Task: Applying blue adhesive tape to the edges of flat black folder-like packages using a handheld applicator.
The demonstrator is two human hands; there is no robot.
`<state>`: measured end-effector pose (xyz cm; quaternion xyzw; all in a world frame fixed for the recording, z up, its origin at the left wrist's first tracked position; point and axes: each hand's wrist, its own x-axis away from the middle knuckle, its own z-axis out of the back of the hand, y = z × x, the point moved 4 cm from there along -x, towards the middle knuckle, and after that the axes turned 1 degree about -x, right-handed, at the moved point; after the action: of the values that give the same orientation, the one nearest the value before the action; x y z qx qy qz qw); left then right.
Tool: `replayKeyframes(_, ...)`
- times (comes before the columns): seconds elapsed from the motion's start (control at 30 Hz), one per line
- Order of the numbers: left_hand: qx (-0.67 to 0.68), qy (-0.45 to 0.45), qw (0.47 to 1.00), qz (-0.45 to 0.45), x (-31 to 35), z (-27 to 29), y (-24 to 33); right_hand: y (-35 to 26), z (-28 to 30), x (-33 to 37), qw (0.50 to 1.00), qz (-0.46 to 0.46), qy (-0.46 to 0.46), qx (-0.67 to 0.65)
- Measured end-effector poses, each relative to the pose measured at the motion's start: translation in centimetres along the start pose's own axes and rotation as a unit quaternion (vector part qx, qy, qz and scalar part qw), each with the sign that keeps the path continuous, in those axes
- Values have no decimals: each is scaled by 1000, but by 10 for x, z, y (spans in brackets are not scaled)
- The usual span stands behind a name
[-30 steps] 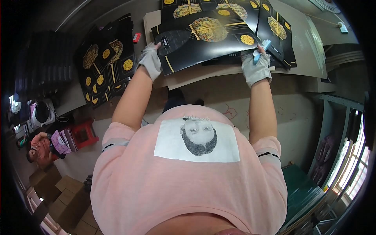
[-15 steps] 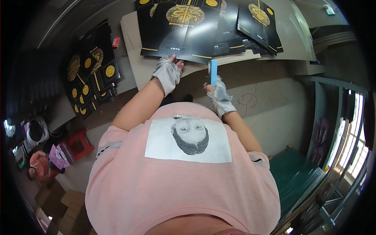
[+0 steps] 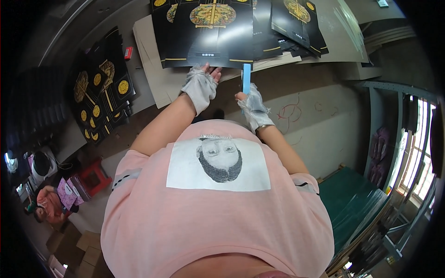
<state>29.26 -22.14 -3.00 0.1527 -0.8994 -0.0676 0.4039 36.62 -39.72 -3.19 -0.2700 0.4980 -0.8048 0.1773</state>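
A large black printed sheet [image 3: 202,44] with a gold and multicoloured round motif lies on top of a pile at the near edge of the table. At its near edge is my left hand [image 3: 200,88], in a worn grey fingerless glove. Its fingers are apart and reach the sheet's rim; I see no grip around it. My right hand [image 3: 252,106], gloved the same way, is closed on a light blue flat bar [image 3: 246,78]. That bar stands upright in view, its far end by the sheet's near right corner. Its exact kind does not show.
More black printed sheets [image 3: 296,23] overlap at the right, over pale board [image 3: 147,65]. Further black-gold pieces [image 3: 99,90] are stacked left, near a small red box [image 3: 128,53]. A green surface [image 3: 347,204] lies lower right; a red stool [image 3: 95,178] and a seated person [image 3: 50,204] are lower left.
The view has shifted slightly, so the table things sit a little higher and further left. The top sheet looks flatter, its middle line gone. My right hand keeps the blue bar.
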Motion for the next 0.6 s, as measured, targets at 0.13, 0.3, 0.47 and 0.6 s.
replayKeyframes(0.13,19,-12,999,24,1,-2,-9,34,-17,-32,993,-21,10,-116)
replayKeyframes(0.3,40,-36,998,28,-1,2,-11,2,-13,-19,976,-118,-21,-184)
replayKeyframes(0.47,-16,-36,999,12,0,3,-6,1,-5,-17,984,-111,-19,-140)
replayKeyframes(0.6,-11,116,991,-69,3,37,47,11,24,-24,981,-109,-5,-158)
